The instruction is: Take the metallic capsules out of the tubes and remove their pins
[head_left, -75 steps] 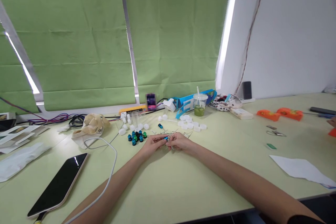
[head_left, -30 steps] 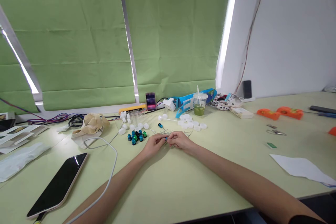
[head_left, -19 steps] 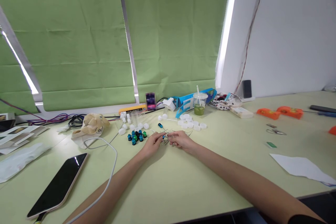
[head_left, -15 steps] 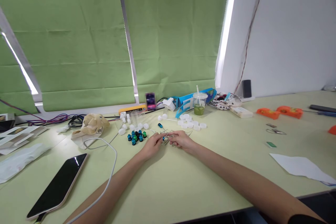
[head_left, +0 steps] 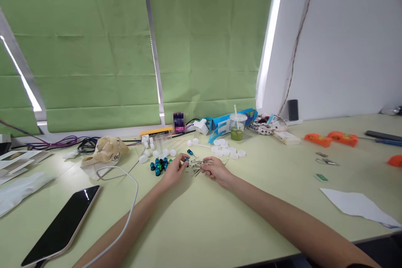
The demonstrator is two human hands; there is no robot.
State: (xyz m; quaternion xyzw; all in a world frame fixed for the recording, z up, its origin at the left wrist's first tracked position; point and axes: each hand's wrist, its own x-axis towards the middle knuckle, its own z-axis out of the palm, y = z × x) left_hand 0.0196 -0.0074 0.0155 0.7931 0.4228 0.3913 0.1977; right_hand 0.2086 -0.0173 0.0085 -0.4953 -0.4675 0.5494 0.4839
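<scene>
My left hand [head_left: 175, 169] pinches a small blue metallic piece [head_left: 186, 159] between thumb and fingertips. Just right of it, my right hand [head_left: 216, 170] is closed at the edge of a heap of thin silvery metal pieces [head_left: 196, 167]; whatever its fingertips grip is too small to make out. Several blue and green shiny knob-like pieces with dark bases [head_left: 158, 165] stand in a cluster left of my left hand, which partly hides them. A lone blue piece [head_left: 190, 152] lies behind the heap.
White round caps [head_left: 224, 149] lie scattered behind my hands, near a lidded cup of green drink [head_left: 237, 127]. A large phone [head_left: 64, 222] and a white cable [head_left: 133, 205] crossing my left forearm are at left. Orange tools [head_left: 342, 138], scissors [head_left: 328, 162] and paper [head_left: 358, 205] lie right.
My hands have moved apart; the left has shifted left towards the knob cluster with the small blue piece. More of the silvery metal heap shows between them. The view has shifted slightly.
</scene>
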